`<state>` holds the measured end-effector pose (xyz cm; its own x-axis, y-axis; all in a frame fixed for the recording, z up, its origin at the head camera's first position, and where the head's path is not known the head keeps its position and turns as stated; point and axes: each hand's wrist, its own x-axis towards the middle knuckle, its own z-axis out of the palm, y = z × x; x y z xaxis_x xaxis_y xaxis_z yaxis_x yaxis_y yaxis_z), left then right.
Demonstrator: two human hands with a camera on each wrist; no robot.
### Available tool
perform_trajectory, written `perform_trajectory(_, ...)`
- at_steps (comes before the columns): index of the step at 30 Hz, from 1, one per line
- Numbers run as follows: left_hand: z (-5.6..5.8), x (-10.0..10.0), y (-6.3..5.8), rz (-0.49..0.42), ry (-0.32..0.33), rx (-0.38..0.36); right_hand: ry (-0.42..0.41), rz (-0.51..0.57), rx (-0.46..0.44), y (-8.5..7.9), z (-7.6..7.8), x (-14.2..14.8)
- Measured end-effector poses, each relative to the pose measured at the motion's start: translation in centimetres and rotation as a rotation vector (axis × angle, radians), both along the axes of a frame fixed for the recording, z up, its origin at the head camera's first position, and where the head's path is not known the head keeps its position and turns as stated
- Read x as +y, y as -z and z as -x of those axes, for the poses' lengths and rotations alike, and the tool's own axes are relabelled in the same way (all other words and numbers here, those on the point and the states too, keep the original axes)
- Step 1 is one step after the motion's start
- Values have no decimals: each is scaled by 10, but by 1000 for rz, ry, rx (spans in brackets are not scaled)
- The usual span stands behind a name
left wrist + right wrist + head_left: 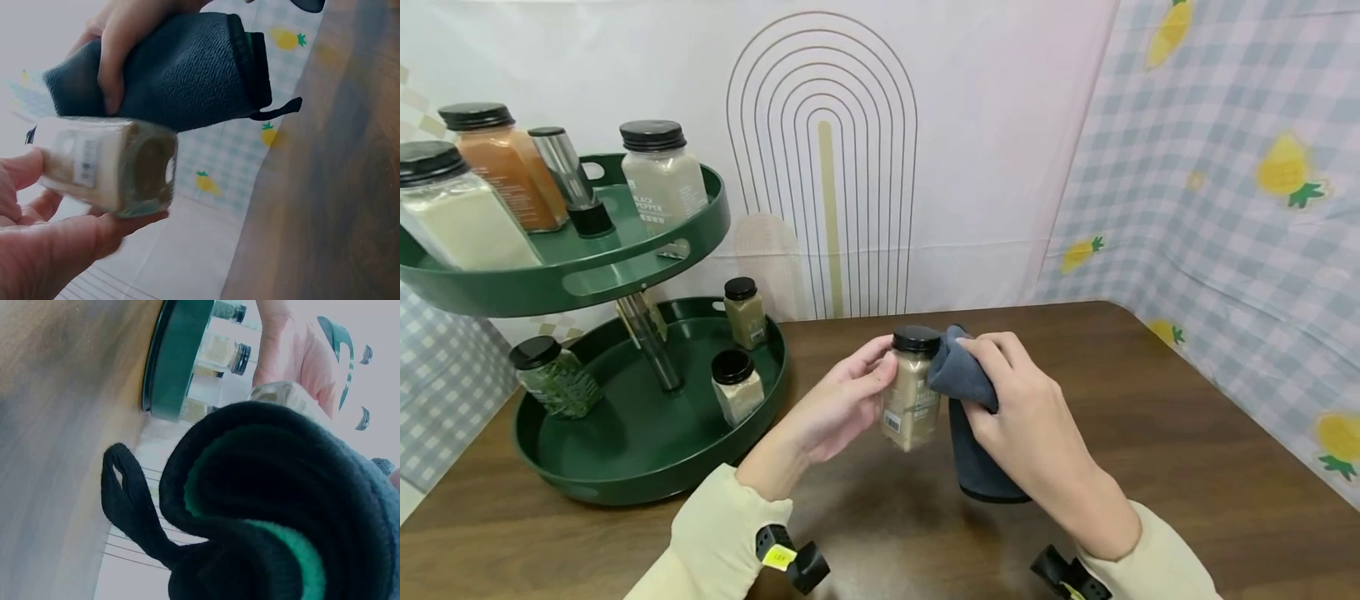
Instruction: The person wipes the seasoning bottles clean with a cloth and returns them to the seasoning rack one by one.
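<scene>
A square glass spice jar (912,400) with a black lid and tan powder is held upright above the table by my left hand (846,400). Thumb and fingers grip its left side; the left wrist view shows the jar's base (149,169) and a barcode label. My right hand (1026,408) grips a folded dark blue-grey cloth (962,371), bunched against the jar's right side near the lid. Its lower part hangs below that hand. From the right wrist, the cloth's rolled edge (300,487) and hanging loop (134,506) cover much of the jar.
A two-tier green rack (647,475) stands at the left. Its upper tray (647,267) carries several large jars and a metal-topped grinder (568,179); small jars, including one of green herbs (557,379), sit below. The wooden table (1210,467) meets patterned cloth walls behind and right.
</scene>
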<state>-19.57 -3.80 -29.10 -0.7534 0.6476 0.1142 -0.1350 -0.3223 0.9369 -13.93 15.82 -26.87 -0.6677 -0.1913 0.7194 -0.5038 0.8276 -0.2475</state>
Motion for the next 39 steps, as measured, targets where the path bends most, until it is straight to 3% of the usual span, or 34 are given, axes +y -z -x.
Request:
perform_trajectory(4, 2, -3, 1, 48, 29, -29, -6, -23, 17, 1, 0, 0)
perform_trajectory(8, 4, -3, 2, 18, 8, -50, 10, -69, -11, 1, -1, 0)
perform_trajectory(14, 7, -6, 1, -57, -64, -105, 29, -210, -136, 4, -1, -4)
perform_trajectory(19, 11, -15, -5, -102, -133, -106, 28, -342, -309, 3, -2, -5)
perform_trajectory(22, 11, -19, -11, -103, -147, -78, 61, -327, -347, 0, -3, -2)
perform_trajectory(26, 10, -19, -15, -56, -170, -48, 98, -173, -237, -4, -3, 2)
perform_trajectory(31, 4, -8, -11, 46, -154, -22, 32, -2, -32, -3, -2, 2)
perform_trajectory(35, -1, 1, -7, 78, -127, -20, 0, 19, 35, -1, -2, -2)
perform_trajectory(39, -3, 2, -8, 82, -144, -30, -5, -41, 18, 0, -3, -3)
